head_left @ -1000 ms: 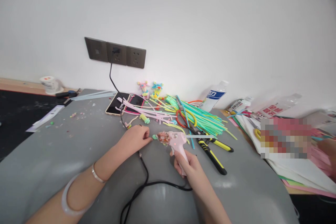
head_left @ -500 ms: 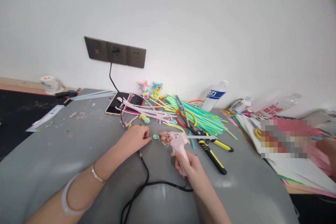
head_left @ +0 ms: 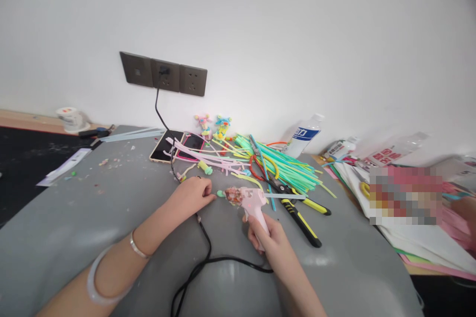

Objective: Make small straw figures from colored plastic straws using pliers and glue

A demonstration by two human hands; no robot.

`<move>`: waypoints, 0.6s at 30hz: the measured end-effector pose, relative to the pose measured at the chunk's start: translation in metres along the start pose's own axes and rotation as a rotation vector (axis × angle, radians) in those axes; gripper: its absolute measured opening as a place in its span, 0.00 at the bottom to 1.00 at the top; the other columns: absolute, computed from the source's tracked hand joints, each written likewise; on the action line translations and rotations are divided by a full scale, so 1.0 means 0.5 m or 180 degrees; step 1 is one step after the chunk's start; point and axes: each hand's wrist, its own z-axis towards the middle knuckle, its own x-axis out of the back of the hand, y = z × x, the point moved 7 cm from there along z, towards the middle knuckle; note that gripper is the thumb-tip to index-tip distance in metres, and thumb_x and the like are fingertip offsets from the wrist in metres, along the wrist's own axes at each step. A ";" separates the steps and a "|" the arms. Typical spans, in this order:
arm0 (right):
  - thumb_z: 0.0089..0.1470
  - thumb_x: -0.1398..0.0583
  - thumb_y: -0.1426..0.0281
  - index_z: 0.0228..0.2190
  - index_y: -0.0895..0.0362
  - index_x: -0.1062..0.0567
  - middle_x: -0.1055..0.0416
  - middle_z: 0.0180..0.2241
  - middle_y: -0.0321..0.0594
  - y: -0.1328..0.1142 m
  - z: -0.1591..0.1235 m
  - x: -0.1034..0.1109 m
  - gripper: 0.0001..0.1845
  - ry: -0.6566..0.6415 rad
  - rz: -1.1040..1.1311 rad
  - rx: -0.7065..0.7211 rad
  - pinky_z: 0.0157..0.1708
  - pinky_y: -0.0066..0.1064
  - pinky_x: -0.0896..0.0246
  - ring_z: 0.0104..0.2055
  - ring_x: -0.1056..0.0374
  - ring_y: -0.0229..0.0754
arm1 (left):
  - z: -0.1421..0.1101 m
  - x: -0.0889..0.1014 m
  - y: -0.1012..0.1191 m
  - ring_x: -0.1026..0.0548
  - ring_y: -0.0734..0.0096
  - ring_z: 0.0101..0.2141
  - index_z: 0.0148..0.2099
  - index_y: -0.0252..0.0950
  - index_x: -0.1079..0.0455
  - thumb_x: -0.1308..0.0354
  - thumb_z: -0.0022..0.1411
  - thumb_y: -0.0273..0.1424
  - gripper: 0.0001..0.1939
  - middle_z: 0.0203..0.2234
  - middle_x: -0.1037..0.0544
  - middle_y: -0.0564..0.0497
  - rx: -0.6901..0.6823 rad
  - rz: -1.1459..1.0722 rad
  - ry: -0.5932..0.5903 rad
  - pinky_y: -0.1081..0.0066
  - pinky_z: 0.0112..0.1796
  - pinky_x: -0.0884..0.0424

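Note:
My right hand (head_left: 266, 235) is wrapped round the handle of a pale pink hot glue gun (head_left: 253, 199). Its crusted, brownish nozzle end faces left, and a translucent glue stick (head_left: 284, 196) sticks out of the back. My left hand (head_left: 193, 193) is closed in a pinch, its fingertips at a small mint-green piece (head_left: 220, 193) right before the nozzle. The exact contact between nozzle and piece is too small to make out. Just beyond my left hand, a yellow-green pipe-cleaner piece (head_left: 205, 167) lies on the grey table (head_left: 148, 267).
Pliers with black-yellow handles (head_left: 301, 222) lie right of the glue gun, before a pile of green pipe cleaners (head_left: 290, 166). Two phones (head_left: 163, 148) and two small colourful figures (head_left: 222, 128) are behind. A black cord (head_left: 204, 237) crosses the table. Another person's hand (head_left: 463, 208) is at far right.
The glue gun has tilted very slightly, its glue stick's rear end now a little lower. Both hands otherwise stay in place.

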 end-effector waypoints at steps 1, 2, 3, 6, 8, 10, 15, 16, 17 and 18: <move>0.48 0.45 0.41 0.24 0.57 0.34 0.46 0.13 0.29 -0.002 -0.001 0.000 0.30 -0.0014 0.0022 0.0024 0.19 0.27 0.53 0.17 0.51 0.33 | 0.000 -0.001 -0.001 0.30 0.67 0.28 0.26 0.37 0.38 0.41 0.57 0.34 0.11 0.22 0.28 0.53 -0.0003 0.0000 0.0006 0.71 0.28 0.44; 0.48 0.45 0.40 0.24 0.57 0.34 0.46 0.13 0.29 -0.003 -0.002 -0.001 0.30 -0.0035 0.0043 0.0040 0.19 0.27 0.53 0.17 0.51 0.33 | 0.000 -0.001 -0.001 0.30 0.67 0.28 0.26 0.37 0.38 0.42 0.58 0.34 0.11 0.22 0.28 0.53 -0.0012 0.0004 0.0008 0.71 0.28 0.44; 0.48 0.45 0.40 0.24 0.57 0.34 0.46 0.13 0.29 -0.004 -0.003 -0.002 0.30 -0.0054 0.0063 0.0053 0.19 0.27 0.53 0.17 0.51 0.33 | 0.000 -0.002 -0.001 0.30 0.67 0.28 0.26 0.37 0.38 0.42 0.58 0.34 0.11 0.22 0.28 0.53 -0.0017 0.0013 0.0009 0.71 0.28 0.44; 0.49 0.45 0.41 0.25 0.57 0.33 0.45 0.14 0.30 -0.004 -0.002 -0.003 0.30 -0.0073 0.0068 0.0082 0.19 0.27 0.53 0.17 0.50 0.34 | -0.001 -0.004 -0.002 0.30 0.68 0.27 0.26 0.37 0.37 0.42 0.59 0.35 0.11 0.22 0.27 0.53 0.0011 0.0042 0.0009 0.71 0.28 0.45; 0.49 0.45 0.42 0.25 0.57 0.33 0.45 0.14 0.30 -0.002 0.001 -0.003 0.29 -0.0064 0.0031 0.0076 0.19 0.27 0.53 0.17 0.50 0.33 | -0.001 -0.004 -0.001 0.30 0.67 0.27 0.26 0.37 0.36 0.43 0.59 0.36 0.12 0.22 0.27 0.53 0.0026 0.0052 0.0008 0.71 0.28 0.45; 0.49 0.45 0.41 0.25 0.57 0.33 0.45 0.14 0.30 -0.001 0.003 -0.004 0.30 -0.0059 0.0007 0.0045 0.19 0.26 0.53 0.17 0.50 0.33 | -0.002 -0.004 0.001 0.29 0.67 0.27 0.27 0.37 0.35 0.43 0.59 0.36 0.11 0.23 0.27 0.52 0.0028 0.0053 -0.0013 0.71 0.28 0.45; 0.48 0.45 0.42 0.25 0.58 0.33 0.44 0.14 0.30 -0.008 0.004 -0.011 0.29 -0.0134 0.0028 0.0049 0.20 0.26 0.51 0.17 0.49 0.34 | -0.003 -0.003 0.004 0.29 0.66 0.28 0.27 0.37 0.33 0.42 0.59 0.36 0.11 0.23 0.26 0.52 0.0067 0.0073 -0.0025 0.70 0.28 0.44; 0.48 0.45 0.42 0.25 0.58 0.33 0.44 0.14 0.30 -0.009 0.004 -0.012 0.29 -0.0134 0.0027 0.0047 0.20 0.26 0.51 0.17 0.50 0.34 | -0.003 -0.002 0.005 0.29 0.66 0.28 0.28 0.37 0.33 0.42 0.59 0.36 0.10 0.23 0.26 0.52 0.0075 0.0081 -0.0020 0.70 0.28 0.44; 0.48 0.44 0.43 0.26 0.58 0.32 0.43 0.14 0.30 -0.010 0.004 -0.013 0.29 -0.0137 0.0025 0.0041 0.20 0.26 0.51 0.17 0.50 0.34 | -0.003 -0.002 0.006 0.28 0.66 0.28 0.28 0.37 0.33 0.43 0.59 0.35 0.10 0.23 0.26 0.52 0.0083 0.0088 -0.0019 0.70 0.29 0.43; 0.48 0.45 0.43 0.26 0.58 0.32 0.43 0.14 0.30 -0.011 0.005 -0.014 0.28 -0.0138 0.0017 0.0035 0.20 0.27 0.51 0.17 0.50 0.34 | -0.003 -0.001 0.006 0.28 0.66 0.28 0.28 0.37 0.33 0.43 0.59 0.35 0.09 0.23 0.26 0.52 0.0096 0.0095 -0.0022 0.70 0.29 0.43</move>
